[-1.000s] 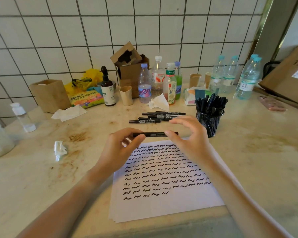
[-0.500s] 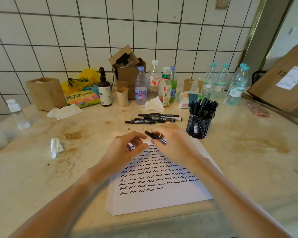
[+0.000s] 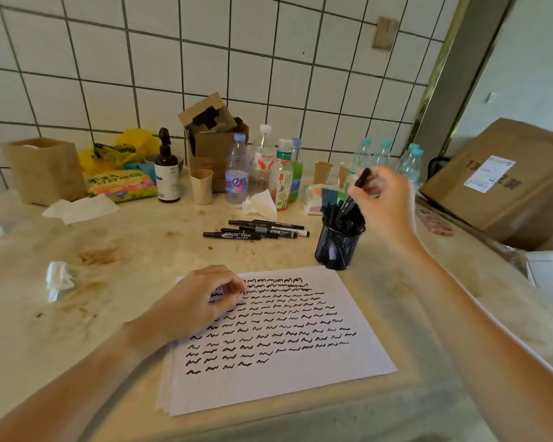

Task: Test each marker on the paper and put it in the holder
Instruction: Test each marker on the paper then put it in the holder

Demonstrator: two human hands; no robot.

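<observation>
Head view: a stained beige stone counter (image 3: 115,250) runs under a white tiled wall (image 3: 205,68). The right hand (image 3: 385,199), over the paper half a second ago, now pinches a black marker (image 3: 358,186) above the black mesh holder (image 3: 337,247). The left hand (image 3: 201,301) rests loosely curled and empty on the squiggle-covered white paper (image 3: 284,371).

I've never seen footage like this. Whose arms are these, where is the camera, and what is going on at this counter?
No machine here: a person wears a camera on the head, looking down at their own hands. The right hand holds a black marker above the mesh holder, which is already full of markers. The left hand rests on the paper, which is covered in rows of test squiggles. More loose markers lie on the counter, apparently not yet tested. Bottles and boxes stand along the tiled wall.
</observation>
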